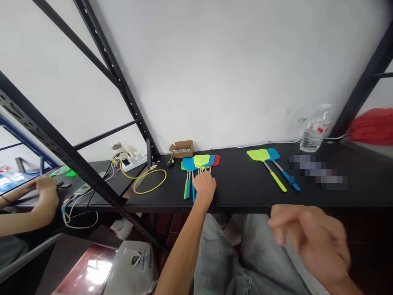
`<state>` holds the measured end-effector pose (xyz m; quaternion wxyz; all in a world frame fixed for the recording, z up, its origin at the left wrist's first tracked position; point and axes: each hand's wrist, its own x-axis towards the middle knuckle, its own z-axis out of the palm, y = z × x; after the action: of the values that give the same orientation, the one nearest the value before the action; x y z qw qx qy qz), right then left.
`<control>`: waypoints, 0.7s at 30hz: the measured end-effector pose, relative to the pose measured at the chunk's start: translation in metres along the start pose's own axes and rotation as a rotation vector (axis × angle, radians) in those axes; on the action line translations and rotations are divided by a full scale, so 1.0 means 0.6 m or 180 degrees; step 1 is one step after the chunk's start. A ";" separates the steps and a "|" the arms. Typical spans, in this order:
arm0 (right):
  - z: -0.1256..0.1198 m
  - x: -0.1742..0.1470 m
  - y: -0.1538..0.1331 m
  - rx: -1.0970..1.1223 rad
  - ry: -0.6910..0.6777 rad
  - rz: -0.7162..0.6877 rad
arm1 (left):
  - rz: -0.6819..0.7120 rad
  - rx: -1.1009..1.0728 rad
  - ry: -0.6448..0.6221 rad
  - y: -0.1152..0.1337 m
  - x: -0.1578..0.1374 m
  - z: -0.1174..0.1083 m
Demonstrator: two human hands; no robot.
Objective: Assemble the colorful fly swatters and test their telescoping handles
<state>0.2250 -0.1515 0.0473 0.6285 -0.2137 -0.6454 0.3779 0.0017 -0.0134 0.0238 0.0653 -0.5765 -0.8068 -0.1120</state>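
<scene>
My left hand [205, 183] rests on a bunch of fly swatters near the front of the black shelf, its fingers curled around handles that it hides. A yellow-green swatter head [201, 160] lies uppermost there, with blue heads [190, 164], a red head [216, 160] and a green handle [186, 188] showing around it. To the right lie two more swatters side by side, one yellow-green [258, 155] and one blue [273, 154]. My right hand [316, 241], somewhat blurred, hangs in front of the shelf edge with loosely bent fingers apart and nothing visible in them.
A small open cardboard box [183, 149] stands by the wall. A yellow cable [150, 191] loops at left near a power strip [134, 162]. At right stand a water bottle [315, 130] and a blurred-out item [317, 172]. Another person's arms [46, 200] show beyond the black rack post.
</scene>
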 end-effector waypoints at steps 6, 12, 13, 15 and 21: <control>0.010 0.038 0.056 -0.0221 -0.0127 0.0418 | 0.0203 0.0217 -0.0238 0.005 0.005 -0.002; -0.005 0.048 0.152 -0.0151 -0.0079 0.1402 | 0.0280 0.0132 0.0055 0.017 -0.026 -0.005; -0.009 0.051 0.167 -0.0162 -0.0086 0.1474 | 0.0315 0.0102 0.0096 0.019 -0.031 -0.005; -0.019 0.059 0.193 -0.0169 -0.0065 0.1564 | 0.0393 0.0027 0.0140 0.025 -0.039 -0.006; -0.035 0.127 0.252 0.0286 0.0392 0.1911 | 0.0712 -0.0336 0.0176 0.054 -0.050 0.003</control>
<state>0.2059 0.0047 -0.0193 0.5354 -0.3894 -0.4968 0.5611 0.0423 -0.0303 0.0186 0.0691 -0.6622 -0.7283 -0.1622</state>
